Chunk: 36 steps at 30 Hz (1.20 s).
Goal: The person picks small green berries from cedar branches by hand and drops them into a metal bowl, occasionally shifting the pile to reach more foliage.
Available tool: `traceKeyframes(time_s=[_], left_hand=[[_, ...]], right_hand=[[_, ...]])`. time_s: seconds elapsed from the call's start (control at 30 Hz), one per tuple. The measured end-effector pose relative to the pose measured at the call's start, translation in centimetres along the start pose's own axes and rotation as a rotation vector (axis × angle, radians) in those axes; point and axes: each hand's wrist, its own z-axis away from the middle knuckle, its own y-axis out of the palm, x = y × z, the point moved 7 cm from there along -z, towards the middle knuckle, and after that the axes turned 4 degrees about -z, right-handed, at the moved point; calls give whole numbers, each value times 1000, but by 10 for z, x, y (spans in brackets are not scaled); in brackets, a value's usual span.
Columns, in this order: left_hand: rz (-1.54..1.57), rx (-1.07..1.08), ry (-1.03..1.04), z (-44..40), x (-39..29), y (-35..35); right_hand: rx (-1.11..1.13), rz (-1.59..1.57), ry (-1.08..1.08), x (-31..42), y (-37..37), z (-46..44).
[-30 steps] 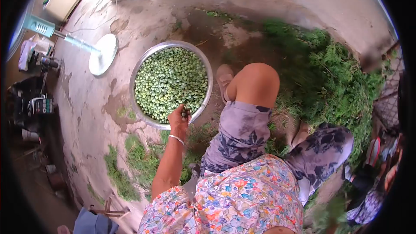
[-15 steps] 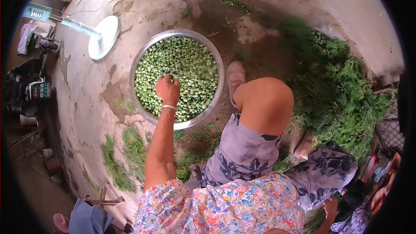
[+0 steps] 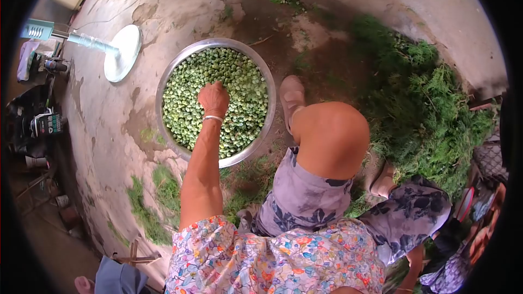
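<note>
Our left hand [image 3: 214, 99] is curled knuckles-up over small, roundish green pieces [image 3: 245, 90] heaped mid-basin, well inside the rim of the round, silvery metal basin [image 3: 271, 98]; we cannot tell whether it grips any. Light fingertips and a loose wrist should spare them. Our forearm crosses the near rim. Our right hand [image 3: 417, 252], mostly hidden, we cannot judge.
</note>
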Motion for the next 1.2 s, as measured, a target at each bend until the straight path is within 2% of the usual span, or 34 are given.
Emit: traceKeyframes(time_s=[0.07,0.17,0.2,0.3,0.33,0.37,0.4,0.43,0.47,0.5,0.57,0.6,0.63,0.67,0.7,0.77,0.8,0.83,0.87,0.93,0.97,1.07,1.1,1.2], left_hand=[[29,-10,-13,-2,6,4],[352,-97,-184,6,31,-2],[524,-169,-183,11,35,-15],[1189,-44,-392,28,67,-5],[1486,8,-521,42,64,-15],[1645,43,-559,51,60,-26],[1804,82,-593,61,57,-33],[1877,146,-564,69,56,-41],[1968,158,-608,81,50,-54],[2055,184,-643,93,40,-70],[2194,248,-628,114,26,-83],[2253,266,-597,125,14,-94],[2268,293,-570,136,1,-107],[2285,320,-544,147,-12,-119],[2284,367,-522,157,-25,-128],[2337,388,-483,178,-53,-147],[2341,377,-481,186,-63,-156],[2384,457,-518,197,-75,-162],[2426,537,-559,206,-83,-162],[2440,555,-561,217,-87,-158],[2449,593,-556,220,-89,-156],[2416,590,-630,223,-86,-150],[2395,579,-654,223,-86,-145],[2509,607,-608,221,-89,-140]], right_hand=[[24,6,35,-17,4,3],[53,19,70,-45,9,1],[57,22,68,-53,7,-3],[50,33,36,-70,-1,-29],[13,30,2,-69,-9,-44],[-85,26,-105,-65,-21,-63],[56,-4,130,39,-37,-64],[-177,206,-303,115,-60,-65],[-316,-136,-197,155,-79,-70],[-428,-175,-232,196,-90,-73],[-553,-581,-424,329,-87,-42],[-464,-693,-506,368,-71,-38],[-392,-573,-636,434,-54,-10],[-182,-582,-700,495,-32,23],[118,-629,-916,538,-6,37],[384,-681,-1008,581,49,60],[518,-721,-968,597,74,72],[659,-757,-923,608,94,82],[672,-751,-928,612,106,83],[702,-619,-1070,621,125,91],[722,-586,-960,618,134,85],[678,-596,-888,608,151,69],[655,-634,-957,611,150,71],[675,-648,-967,616,161,73]])
